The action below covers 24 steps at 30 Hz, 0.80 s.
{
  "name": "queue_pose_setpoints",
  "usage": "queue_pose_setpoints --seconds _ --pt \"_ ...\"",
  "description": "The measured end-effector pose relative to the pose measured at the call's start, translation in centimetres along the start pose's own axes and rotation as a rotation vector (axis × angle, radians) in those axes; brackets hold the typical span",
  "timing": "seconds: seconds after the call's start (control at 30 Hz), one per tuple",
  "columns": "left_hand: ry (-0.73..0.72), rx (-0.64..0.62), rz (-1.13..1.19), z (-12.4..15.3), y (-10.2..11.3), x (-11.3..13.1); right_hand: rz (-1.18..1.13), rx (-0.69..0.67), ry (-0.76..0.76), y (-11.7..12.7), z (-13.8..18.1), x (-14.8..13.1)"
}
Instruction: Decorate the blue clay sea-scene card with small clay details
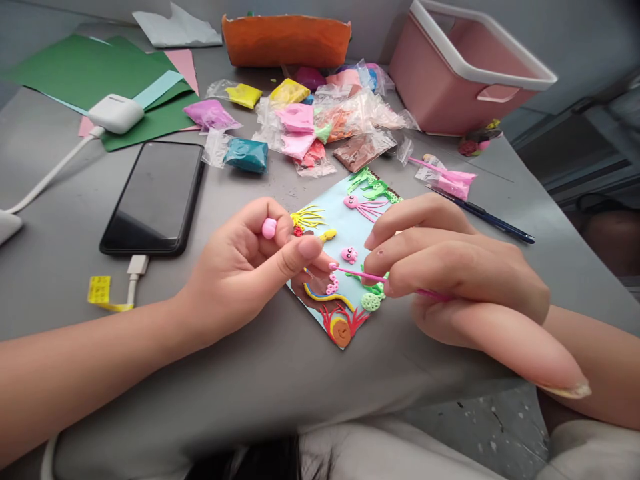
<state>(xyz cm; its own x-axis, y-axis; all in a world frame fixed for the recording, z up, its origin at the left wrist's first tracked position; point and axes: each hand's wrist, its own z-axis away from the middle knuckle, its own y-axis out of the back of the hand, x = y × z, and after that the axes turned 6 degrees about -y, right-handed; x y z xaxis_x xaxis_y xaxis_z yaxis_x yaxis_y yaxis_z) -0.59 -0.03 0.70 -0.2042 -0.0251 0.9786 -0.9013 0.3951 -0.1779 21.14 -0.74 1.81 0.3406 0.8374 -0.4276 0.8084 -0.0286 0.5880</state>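
My left hand (245, 263) is curled, with a small ball of pink clay (269, 228) resting on its fingers and its thumb stretched toward the card. My right hand (460, 267) pinches a thin pink modelling tool (360, 274) whose tip touches the left thumb tip over the card. Under both hands lies a light-blue card (345, 227) decorated with clay sea shapes: a pink octopus, yellow and green weeds, a red coral and an orange snail.
A black phone (156, 197) on a charging cable lies to the left, beside a white earbud case (116, 113) and green paper sheets (90, 73). Several bags of coloured clay (300, 120) sit behind the card. A pink bin (465, 67) stands back right; a dark pen (483, 215) lies right.
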Motion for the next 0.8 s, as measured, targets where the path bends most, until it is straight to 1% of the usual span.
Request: queue_pose_setpoints --seconds 0.13,0.27,0.37,0.47,0.53,0.7,0.8 --pt "0.027 -0.006 0.077 0.1 0.0 0.1 0.038 0.026 0.018 -0.1 0.4 0.5" --pt "0.016 0.008 0.039 0.3 0.1 0.0 0.068 0.027 0.034 -0.2 0.3 0.5" --pt "-0.069 0.032 -0.074 0.5 0.1 -0.2 0.034 0.006 0.031 -0.1 0.0 0.3" --pt "-0.143 0.068 -0.188 0.6 0.1 -0.4 -0.028 -0.092 -0.018 0.0 -0.2 0.3" --pt "-0.159 0.068 -0.267 0.7 0.2 -0.4 -0.076 -0.159 -0.024 0.0 -0.2 0.6" --pt "-0.218 -0.048 -0.514 0.8 0.4 -0.1 -0.109 -0.224 0.011 -0.6 0.0 1.4" --pt "-0.269 -0.074 -0.702 0.9 0.4 0.2 -0.103 -0.23 0.024 -0.8 0.0 1.6"
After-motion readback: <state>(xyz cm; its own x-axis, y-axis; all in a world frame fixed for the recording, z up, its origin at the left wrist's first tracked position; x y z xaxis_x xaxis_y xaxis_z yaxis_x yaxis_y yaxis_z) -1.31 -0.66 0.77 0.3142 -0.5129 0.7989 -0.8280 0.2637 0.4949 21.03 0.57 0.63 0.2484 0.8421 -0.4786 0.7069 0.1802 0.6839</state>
